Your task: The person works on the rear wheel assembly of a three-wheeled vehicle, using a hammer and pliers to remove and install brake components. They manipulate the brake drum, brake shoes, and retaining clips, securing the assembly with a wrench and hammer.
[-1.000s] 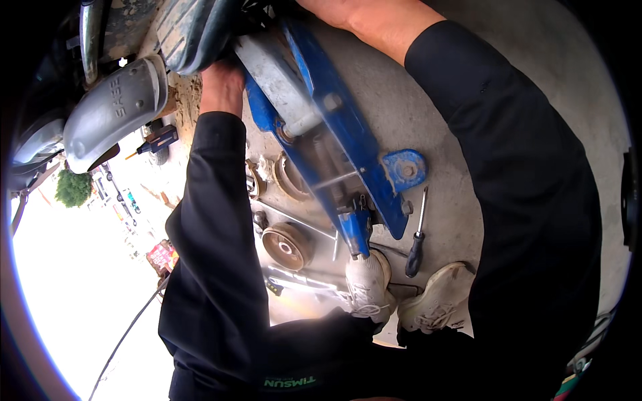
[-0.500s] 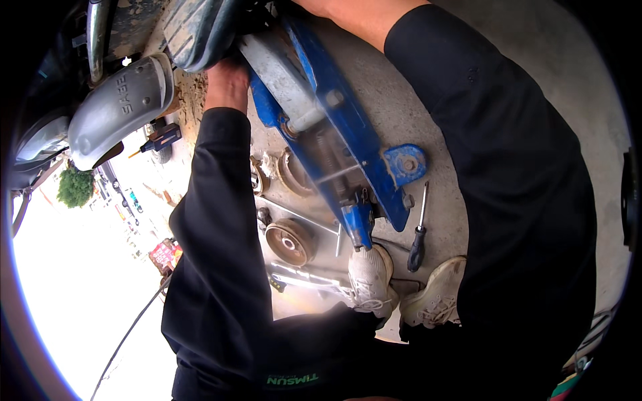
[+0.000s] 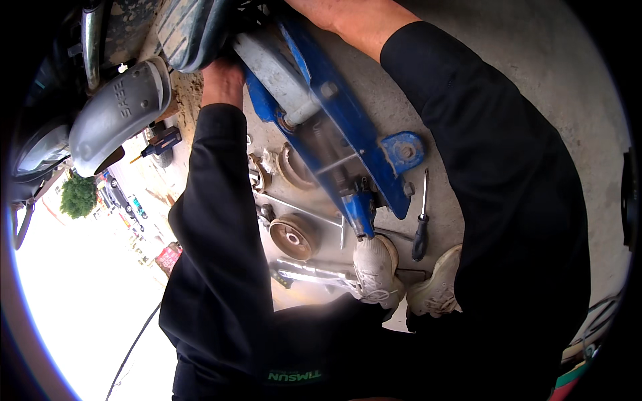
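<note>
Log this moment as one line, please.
left hand: partly hidden, beside blue metal frame | right hand: out of view | floor: screwdriver, round drum

Floor jack (image 3: 356,134) on floor (image 3: 535,60), screwdriver (image 3: 421,230) right of it, wheel drum (image 3: 293,237) left, mudguard (image 3: 117,120) farther left

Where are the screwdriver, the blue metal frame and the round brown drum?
Screwdriver (image 3: 422,222): head view, top of its dark handle.
Blue metal frame (image 3: 346,125): head view, its right side plate.
Round brown drum (image 3: 292,238): head view, its central hub.
</note>
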Demonstrator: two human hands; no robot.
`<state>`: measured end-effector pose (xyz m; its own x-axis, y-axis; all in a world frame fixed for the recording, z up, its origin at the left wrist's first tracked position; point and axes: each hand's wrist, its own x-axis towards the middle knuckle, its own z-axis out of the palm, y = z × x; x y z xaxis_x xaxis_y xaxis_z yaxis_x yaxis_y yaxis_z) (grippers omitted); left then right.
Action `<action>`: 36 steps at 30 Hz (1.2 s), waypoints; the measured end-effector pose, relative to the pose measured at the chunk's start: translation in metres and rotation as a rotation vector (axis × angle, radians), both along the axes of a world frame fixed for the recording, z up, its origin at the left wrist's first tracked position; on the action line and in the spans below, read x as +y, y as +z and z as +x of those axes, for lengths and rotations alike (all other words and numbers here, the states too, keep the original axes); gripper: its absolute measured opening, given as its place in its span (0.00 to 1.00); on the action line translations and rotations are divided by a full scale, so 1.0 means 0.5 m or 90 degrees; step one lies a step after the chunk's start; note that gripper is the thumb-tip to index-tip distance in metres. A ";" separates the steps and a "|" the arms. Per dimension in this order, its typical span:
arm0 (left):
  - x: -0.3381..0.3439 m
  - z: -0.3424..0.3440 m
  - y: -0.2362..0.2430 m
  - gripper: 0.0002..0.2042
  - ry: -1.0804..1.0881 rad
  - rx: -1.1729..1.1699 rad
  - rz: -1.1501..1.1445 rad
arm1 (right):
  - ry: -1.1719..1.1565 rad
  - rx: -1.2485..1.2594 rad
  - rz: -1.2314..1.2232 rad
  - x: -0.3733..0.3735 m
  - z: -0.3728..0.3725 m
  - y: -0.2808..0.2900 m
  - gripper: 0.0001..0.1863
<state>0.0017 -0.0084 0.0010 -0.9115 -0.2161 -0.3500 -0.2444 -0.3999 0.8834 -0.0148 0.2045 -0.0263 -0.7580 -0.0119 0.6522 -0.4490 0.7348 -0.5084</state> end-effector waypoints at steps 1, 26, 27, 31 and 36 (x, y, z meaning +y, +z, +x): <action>0.004 0.000 0.001 0.21 0.000 0.000 -0.006 | -0.006 0.023 -0.004 0.005 -0.002 0.001 0.18; -0.039 -0.066 0.011 0.17 -0.275 -0.064 0.084 | -0.160 0.067 0.202 0.012 0.032 0.005 0.08; -0.045 -0.061 0.015 0.16 -0.277 -0.054 0.070 | -0.165 0.075 0.216 0.011 0.037 0.008 0.08; -0.045 -0.046 0.013 0.16 -0.241 -0.024 0.024 | -0.128 0.037 0.206 0.009 0.047 0.005 0.08; -0.019 -0.052 -0.012 0.18 -0.202 -0.015 0.015 | -0.142 0.032 0.214 0.027 0.042 -0.023 0.10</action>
<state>-0.0241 -0.0180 -0.0053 -0.9238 0.0869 -0.3728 -0.3802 -0.3209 0.8674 0.0061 0.2179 -0.0379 -0.7330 -0.0701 0.6766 -0.2783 0.9385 -0.2042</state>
